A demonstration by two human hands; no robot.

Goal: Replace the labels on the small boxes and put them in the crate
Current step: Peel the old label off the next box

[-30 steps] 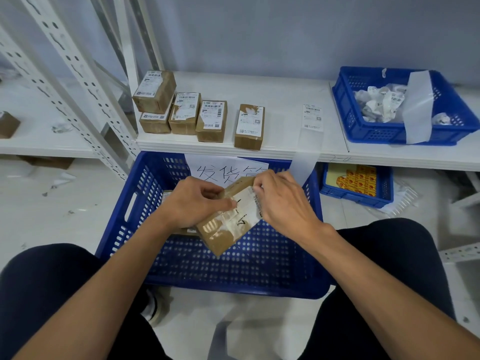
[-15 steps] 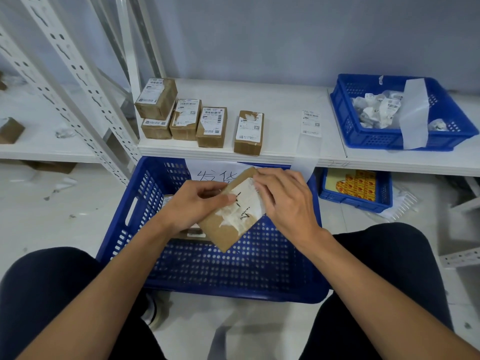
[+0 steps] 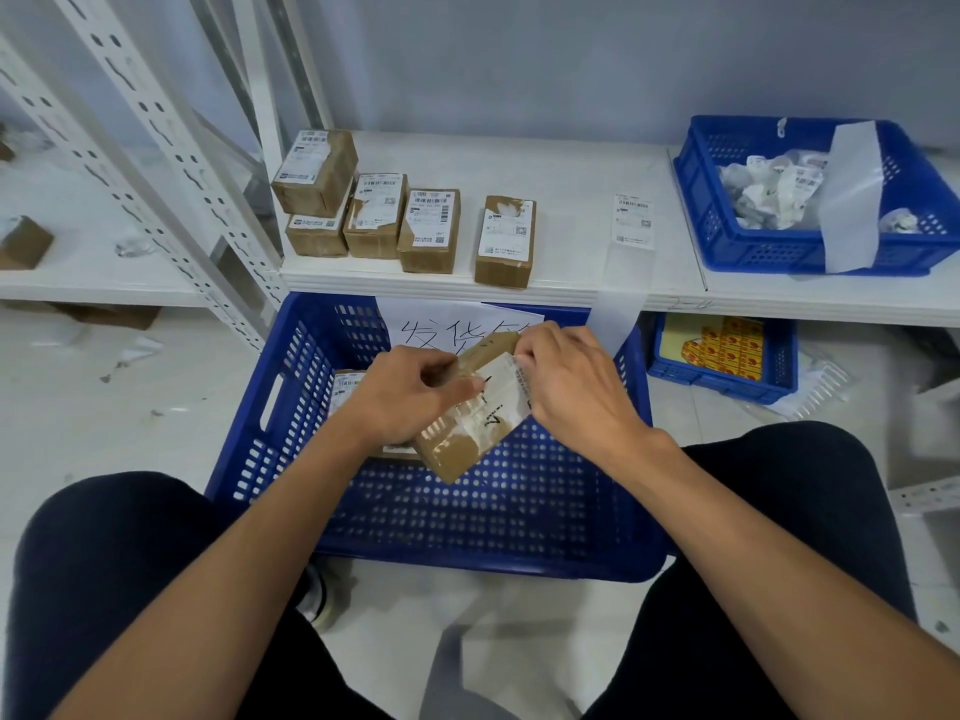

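I hold a small brown cardboard box [image 3: 462, 439] tilted above the big blue crate [image 3: 519, 522] on the floor. My left hand [image 3: 410, 392] grips the box's left side. My right hand [image 3: 571, 387] pinches the upper edge of the white label [image 3: 501, 394] on its top face. One labelled box [image 3: 345, 381] lies in the crate, partly hidden behind my left hand. Several more labelled small boxes [image 3: 431, 228] stand on the white shelf [image 3: 566, 168] above the crate. A fresh label strip [image 3: 631, 220] lies on the shelf and hangs over its edge.
A blue basket [image 3: 769, 252] with crumpled old labels and a strip of backing paper sits on the shelf at right. A smaller blue bin [image 3: 727, 381] with yellow-red sheets stands on the floor under it. Slanted shelf uprights [image 3: 156, 148] rise at left. My knees flank the crate.
The box has stayed in both hands over the crate, shifting slightly. My right fingers have worked along the label's upper edge. The camera view has tipped a little.
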